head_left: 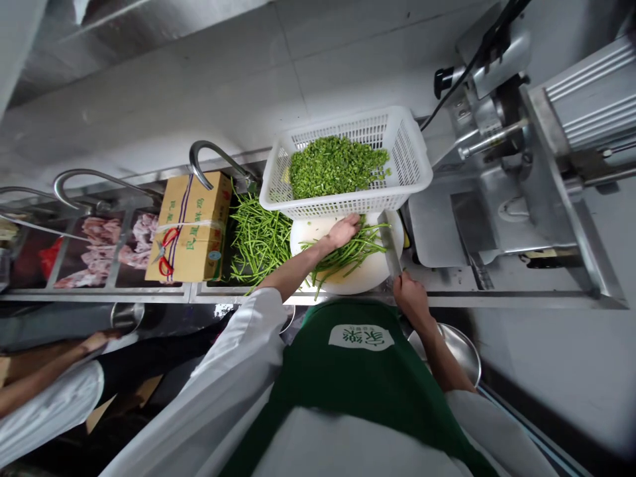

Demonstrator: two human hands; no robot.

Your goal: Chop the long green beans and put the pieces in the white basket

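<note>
My left hand (pixel 344 230) lies with fingers pressed on a bundle of long green stalks (pixel 350 253) laid across a round white cutting board (pixel 365 275). My right hand (pixel 410 296) is wrapped round the handle of a cleaver (pixel 390 245), whose blade stands at the right end of the stalks. Just behind the board a white plastic basket (pixel 403 159) holds a heap of chopped green pieces (pixel 335 165). A pile of uncut stalks (pixel 258 242) lies in the sink to the left of the board.
A taped cardboard box (pixel 191 225) with red scissors (pixel 166 248) on it sits left of the stalks, under curved taps (pixel 209 156). Raw meat (pixel 106 242) fills the sinks further left. A steel slicing machine (pixel 511 165) stands at the right. Another person's arm (pixel 44 377) is at lower left.
</note>
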